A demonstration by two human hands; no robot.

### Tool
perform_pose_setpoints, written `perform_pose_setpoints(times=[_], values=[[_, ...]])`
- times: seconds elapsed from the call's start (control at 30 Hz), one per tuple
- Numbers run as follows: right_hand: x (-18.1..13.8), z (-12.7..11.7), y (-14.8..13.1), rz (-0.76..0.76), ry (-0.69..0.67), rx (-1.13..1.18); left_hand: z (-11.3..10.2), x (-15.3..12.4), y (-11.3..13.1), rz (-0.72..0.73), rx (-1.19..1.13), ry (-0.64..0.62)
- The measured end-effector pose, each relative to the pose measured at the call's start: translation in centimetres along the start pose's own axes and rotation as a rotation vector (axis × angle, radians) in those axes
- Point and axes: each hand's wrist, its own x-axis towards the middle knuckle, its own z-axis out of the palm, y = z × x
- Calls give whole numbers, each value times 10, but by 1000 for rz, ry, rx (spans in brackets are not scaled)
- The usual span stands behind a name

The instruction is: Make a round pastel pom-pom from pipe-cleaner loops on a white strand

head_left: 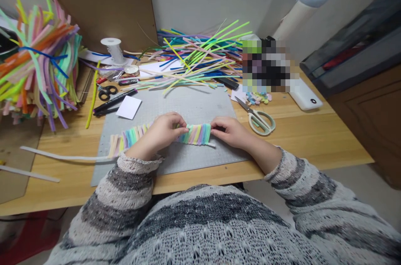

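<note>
A row of short pastel pipe cleaners (pixel 198 135), set side by side on a white strip (pixel 72 156), lies across the grey cutting mat (pixel 216 104). My left hand (pixel 166 132) reaches over the row and pinches its upper edge near the right part; the wrist hides the middle. At the right end, my right hand (pixel 231 132) has thumb and fingers closed on the edge of the row. The strip's long tail runs out to the left, and a short end shows below the right hand. Cream-handled scissors (pixel 261 121) lie beyond my right hand.
Loose pipe cleaners (pixel 200 54) are heaped at the back, with a big bundle (pixel 40 64) at left. Nearby are a white spool (pixel 112 50), black markers (pixel 114 102), black-handled scissors (pixel 108 92), a paper square (pixel 129 107), small coloured offcuts (pixel 258 98) and a white device (pixel 305 94).
</note>
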Motion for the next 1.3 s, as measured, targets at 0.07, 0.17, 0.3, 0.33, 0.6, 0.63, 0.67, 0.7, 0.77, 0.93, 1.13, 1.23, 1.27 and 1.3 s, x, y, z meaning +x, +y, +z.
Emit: perform_pose_setpoints(times=[0.07, 0.17, 0.3, 0.33, 0.6, 0.63, 0.67, 0.7, 0.77, 0.93, 1.13, 1.23, 1.27, 1.3], values=[[0, 0, -1, 6, -1, 2, 0, 0, 1, 4, 3, -6], [0, 1, -1, 0, 0, 7, 2, 0, 3, -20, 4, -2], [1, 2, 0, -18, 5, 8, 9, 1, 8, -45, -3, 24], [1, 3, 0, -21, 3, 7, 10, 1, 8, -43, 0, 27], [0, -1, 0, -2, -24, -10, 12, 2, 9, 7, 40, 30], [0, -3, -1, 15, -12, -14, 11, 2, 9, 8, 56, 35], [1, -5, -2, 31, 18, -18, 11, 2, 9, 9, 79, 42], [1, -6, -4, 43, 63, -22, 11, 2, 9, 11, 107, 54], [6, -7, -11, 38, 158, -32, 11, 2, 10, 26, 165, 83], [31, 4, -37, 26, 97, -186, 12, 2, 10, 51, 207, 127], [53, 24, -41, 180, -6, -43, 9, 5, 3, 23, 140, 137], [53, 30, -32, 223, 23, 65, 9, 7, 0, 39, 131, 135], [52, 31, -29, 225, 32, 82, 10, 8, -1, 42, 119, 132], [52, 32, -27, 221, 38, 96, 10, 8, -2, 39, 102, 128]])
